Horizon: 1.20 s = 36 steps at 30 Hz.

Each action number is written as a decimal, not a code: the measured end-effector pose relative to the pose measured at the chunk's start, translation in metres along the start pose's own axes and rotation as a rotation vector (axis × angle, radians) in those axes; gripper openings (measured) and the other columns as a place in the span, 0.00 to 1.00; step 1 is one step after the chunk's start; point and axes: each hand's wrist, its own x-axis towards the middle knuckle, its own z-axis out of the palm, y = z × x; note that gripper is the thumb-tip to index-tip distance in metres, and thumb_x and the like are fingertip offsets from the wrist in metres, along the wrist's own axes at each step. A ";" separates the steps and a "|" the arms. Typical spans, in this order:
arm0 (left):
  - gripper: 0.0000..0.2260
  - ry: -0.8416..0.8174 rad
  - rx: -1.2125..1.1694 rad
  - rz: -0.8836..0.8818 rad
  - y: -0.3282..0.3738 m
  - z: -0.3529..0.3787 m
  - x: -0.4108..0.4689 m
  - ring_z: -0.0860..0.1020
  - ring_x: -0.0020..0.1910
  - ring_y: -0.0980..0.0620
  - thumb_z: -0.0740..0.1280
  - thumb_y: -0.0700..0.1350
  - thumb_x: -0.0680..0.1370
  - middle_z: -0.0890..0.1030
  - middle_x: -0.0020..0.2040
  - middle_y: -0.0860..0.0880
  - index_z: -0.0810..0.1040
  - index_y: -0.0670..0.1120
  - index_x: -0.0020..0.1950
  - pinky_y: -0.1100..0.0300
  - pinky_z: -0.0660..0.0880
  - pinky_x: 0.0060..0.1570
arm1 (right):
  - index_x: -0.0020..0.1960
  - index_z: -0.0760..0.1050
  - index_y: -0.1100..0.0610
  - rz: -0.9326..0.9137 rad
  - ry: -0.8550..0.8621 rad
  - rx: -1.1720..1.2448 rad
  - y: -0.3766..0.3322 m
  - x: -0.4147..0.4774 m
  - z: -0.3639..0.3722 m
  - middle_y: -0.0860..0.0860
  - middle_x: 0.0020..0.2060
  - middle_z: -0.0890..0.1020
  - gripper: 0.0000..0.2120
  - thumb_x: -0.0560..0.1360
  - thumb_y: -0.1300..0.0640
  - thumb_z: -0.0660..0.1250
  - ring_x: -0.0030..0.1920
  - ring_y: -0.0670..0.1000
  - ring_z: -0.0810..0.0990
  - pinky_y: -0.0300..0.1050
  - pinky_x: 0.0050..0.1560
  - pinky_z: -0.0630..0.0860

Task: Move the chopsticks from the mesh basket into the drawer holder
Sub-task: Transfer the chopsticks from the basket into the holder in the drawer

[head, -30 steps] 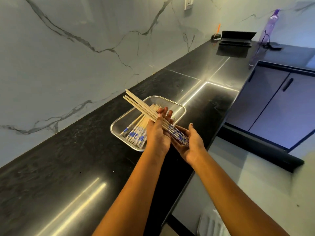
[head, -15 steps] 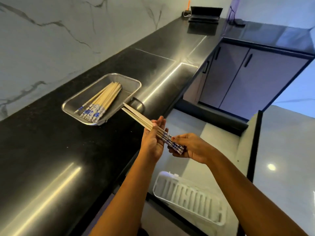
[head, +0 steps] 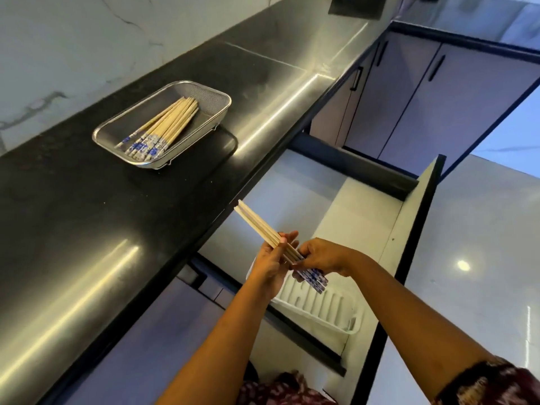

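black counter (head: 87, 229) | mesh basket (head: 204, 93) on it | open drawer (head: 365, 217) below

We see a worktop (head: 87, 229) of black polished stone, glossy and streaked with reflections. The mesh basket (head: 211, 99) is fine woven metal wire with a bright rim. The chopsticks (head: 260, 226) are pale matt wood with blue-and-white patterned ends. The holder (head: 330, 314) looks to us like smooth white ribbed plastic, and the wall (head: 73, 54) like polished veined marble.

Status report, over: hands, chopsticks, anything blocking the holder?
Left hand and right hand grip held chopsticks over open drawer. In mesh basket: other chopsticks. Holder below, visible slots free.
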 end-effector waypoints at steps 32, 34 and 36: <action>0.15 0.101 1.363 0.160 0.003 -0.080 0.026 0.79 0.55 0.44 0.62 0.36 0.77 0.81 0.57 0.43 0.77 0.43 0.62 0.56 0.76 0.56 | 0.39 0.72 0.54 0.276 -0.058 -0.750 0.099 0.030 0.067 0.52 0.41 0.75 0.08 0.72 0.53 0.69 0.43 0.52 0.74 0.43 0.44 0.71; 0.14 0.100 1.373 0.171 0.001 -0.082 0.026 0.80 0.54 0.45 0.62 0.37 0.78 0.81 0.56 0.43 0.77 0.44 0.63 0.56 0.76 0.56 | 0.32 0.65 0.50 0.267 -0.045 -0.753 0.096 0.033 0.068 0.50 0.39 0.74 0.15 0.73 0.54 0.68 0.43 0.52 0.73 0.43 0.44 0.70; 0.14 0.103 1.386 0.176 0.000 -0.084 0.026 0.80 0.54 0.45 0.61 0.37 0.79 0.82 0.57 0.43 0.76 0.45 0.63 0.55 0.77 0.57 | 0.31 0.62 0.49 0.259 -0.048 -0.773 0.090 0.033 0.069 0.52 0.41 0.74 0.17 0.73 0.55 0.68 0.44 0.52 0.73 0.44 0.45 0.70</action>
